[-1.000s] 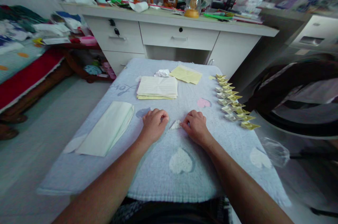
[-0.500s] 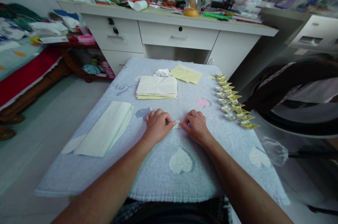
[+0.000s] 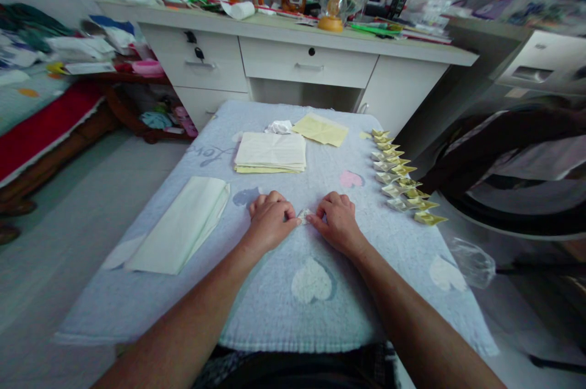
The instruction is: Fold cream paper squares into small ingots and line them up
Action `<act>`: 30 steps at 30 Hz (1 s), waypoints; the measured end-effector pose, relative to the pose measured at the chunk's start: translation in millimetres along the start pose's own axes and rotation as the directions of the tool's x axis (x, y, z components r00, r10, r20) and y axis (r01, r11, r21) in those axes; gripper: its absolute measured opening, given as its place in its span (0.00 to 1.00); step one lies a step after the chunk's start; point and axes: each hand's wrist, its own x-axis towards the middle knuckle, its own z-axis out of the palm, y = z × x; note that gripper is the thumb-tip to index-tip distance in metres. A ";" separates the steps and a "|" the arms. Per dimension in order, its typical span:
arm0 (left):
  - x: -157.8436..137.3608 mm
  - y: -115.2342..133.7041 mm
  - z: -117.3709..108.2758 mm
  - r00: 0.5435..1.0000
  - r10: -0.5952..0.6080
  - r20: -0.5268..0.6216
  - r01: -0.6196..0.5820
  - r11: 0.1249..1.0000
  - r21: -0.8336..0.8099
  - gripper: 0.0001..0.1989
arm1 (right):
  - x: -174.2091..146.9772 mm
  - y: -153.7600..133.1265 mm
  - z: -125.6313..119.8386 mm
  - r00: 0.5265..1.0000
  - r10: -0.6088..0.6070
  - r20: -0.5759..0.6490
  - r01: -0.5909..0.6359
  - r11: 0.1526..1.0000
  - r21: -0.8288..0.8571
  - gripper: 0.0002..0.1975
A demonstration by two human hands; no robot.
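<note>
A small piece of folded paper (image 3: 304,216) lies between my hands, above the middle of the cloth-covered table (image 3: 274,316). My left hand (image 3: 273,218) pinches its left edge between thumb and curled fingers. From the other side, my right hand (image 3: 336,218) pinches its right edge, the thumb pointing inward. My fingers hide part of the paper. Off to the right, several folded paper boats (image 3: 398,178), yellow and whitish, stand in two close rows along the table edge.
Beyond my hands are a stack of paper sheets (image 3: 270,152), a yellow sheet (image 3: 320,129) and a crumpled white paper (image 3: 279,127). A folded pale green paper (image 3: 180,227) lies at left. A white desk (image 3: 311,62) stands behind; a washing machine (image 3: 531,90) is at right.
The small paper's outline between my fingertips has become more pointed, and my right thumb has shifted slightly on it. The whole view has moved a little; the other papers lie as before.
</note>
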 end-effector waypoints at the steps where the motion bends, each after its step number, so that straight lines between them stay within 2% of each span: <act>1: -0.4 -0.4 0.1 1.000 0.006 -0.004 -0.006 1.000 -0.002 0.08 | -0.5 -0.3 0.7 1.000 -0.007 -0.012 0.007 1.000 0.005 0.13; 6: -4.4 -3.2 -0.9 0.998 0.059 -0.029 -0.061 0.997 -0.043 0.06 | -1.6 -2.4 3.4 0.996 -0.068 -0.061 0.072 0.995 0.062 0.09; 9: -6.6 -3.9 -3.3 0.995 0.093 -0.023 -0.094 0.993 -0.077 0.05 | -1.1 -2.8 4.2 0.995 -0.077 -0.067 0.083 0.993 0.088 0.10; 12: -7.1 -3.4 -5.2 0.995 0.101 -0.005 -0.101 0.990 -0.096 0.03 | -0.7 -2.1 3.9 0.995 -0.080 -0.054 0.084 0.992 0.096 0.12; 17: -6.7 -3.0 -6.3 0.995 0.099 0.013 -0.097 0.989 -0.107 0.03 | -0.6 -1.1 0.3 0.994 -0.106 -0.001 0.105 0.988 0.114 0.07; 23: -6.5 -3.2 -7.4 0.995 0.091 0.029 -0.088 0.991 -0.101 0.05 | 0.9 -5.0 -2.6 0.998 -0.059 0.037 0.054 0.991 0.124 0.06; 30: -6.0 -0.3 -5.9 0.995 0.101 0.008 -0.100 0.993 -0.068 0.06 | 3.6 -7.2 2.3 1.000 -0.007 0.026 0.005 0.997 0.077 0.08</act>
